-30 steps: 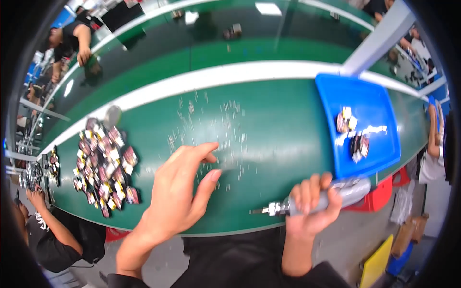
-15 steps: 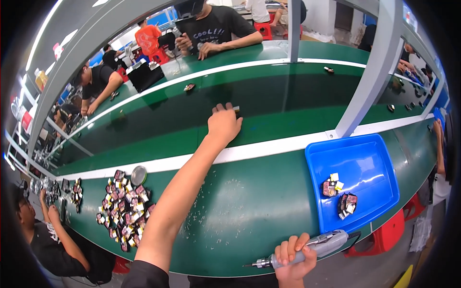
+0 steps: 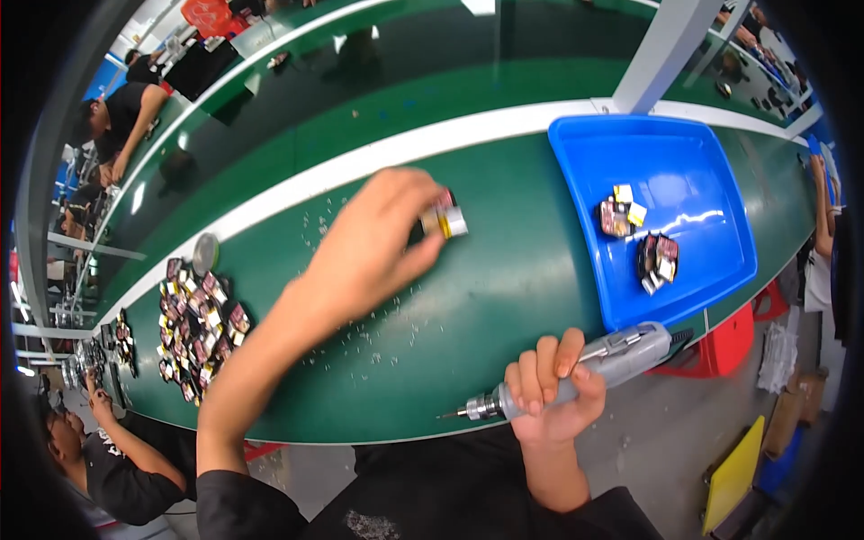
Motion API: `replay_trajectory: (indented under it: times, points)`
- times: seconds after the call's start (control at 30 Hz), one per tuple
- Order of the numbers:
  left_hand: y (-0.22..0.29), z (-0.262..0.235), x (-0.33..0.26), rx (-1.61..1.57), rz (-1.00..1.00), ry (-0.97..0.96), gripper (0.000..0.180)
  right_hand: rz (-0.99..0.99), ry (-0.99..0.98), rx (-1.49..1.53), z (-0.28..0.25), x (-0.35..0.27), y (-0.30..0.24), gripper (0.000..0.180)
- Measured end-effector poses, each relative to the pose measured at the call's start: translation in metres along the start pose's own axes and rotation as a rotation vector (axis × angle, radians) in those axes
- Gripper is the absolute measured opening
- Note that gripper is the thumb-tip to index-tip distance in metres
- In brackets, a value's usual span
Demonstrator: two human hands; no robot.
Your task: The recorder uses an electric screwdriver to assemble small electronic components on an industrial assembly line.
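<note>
My left hand is over the near table, its thumb and fingers closed on a small black part with a pinkish face and a white and yellow tab. The palm side of its grip is hidden. Low on the right, my right hand wraps round a grey electric screwdriver, whose thin bit points left. Several similar parts lie in a heap on the left. Two small clusters of the same kind, one behind the other, lie in a blue tray.
Tiny pale bits are scattered over the green table. A round metal tin stands by the heap. A white rail divides the table from the green belt. A grey post rises behind the tray. A co-worker sits at the left.
My left hand has come back from the belt to the near table with the small black part. The view has tilted downward. My right hand still holds the screwdriver.
</note>
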State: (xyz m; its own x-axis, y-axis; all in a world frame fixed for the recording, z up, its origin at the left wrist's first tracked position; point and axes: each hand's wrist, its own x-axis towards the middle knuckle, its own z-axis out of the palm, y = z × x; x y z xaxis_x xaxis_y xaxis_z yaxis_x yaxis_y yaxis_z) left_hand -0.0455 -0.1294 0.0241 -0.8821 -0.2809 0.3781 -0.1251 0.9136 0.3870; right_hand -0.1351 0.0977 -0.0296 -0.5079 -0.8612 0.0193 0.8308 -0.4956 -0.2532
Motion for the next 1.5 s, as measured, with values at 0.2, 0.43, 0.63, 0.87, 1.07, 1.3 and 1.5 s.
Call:
replay_trajectory:
  times: [0.2,0.43,0.63,0.87,1.07,1.3,1.5]
  points:
    - [0.075,0.009,-0.076,-0.226,0.01,-0.138,0.053,0.059,-0.019,-0.025,0.0,-0.022,-0.002,0.014]
    - [0.087,0.019,-0.096,-0.298,-0.049,-0.137,0.046,0.157,-0.022,-0.015,0.008,-0.055,0.01,0.014]
    - [0.095,0.027,-0.101,-0.19,-0.106,-0.088,0.038,0.255,0.053,-0.142,0.015,-0.067,0.03,0.013]
    - [0.102,0.034,-0.105,0.072,0.073,0.008,0.04,0.134,0.165,-0.435,0.017,-0.07,0.037,0.013]
    - [0.114,0.041,-0.108,0.148,0.08,0.018,0.042,0.261,0.371,-0.558,0.032,-0.067,0.034,0.022]
    - [0.118,0.036,-0.119,0.13,0.039,-0.078,0.04,0.3,0.098,-0.262,0.02,-0.057,0.007,0.015]
    - [0.116,0.04,-0.123,0.143,0.09,-0.068,0.034,0.037,-0.164,-0.447,0.052,-0.016,-0.032,0.014]
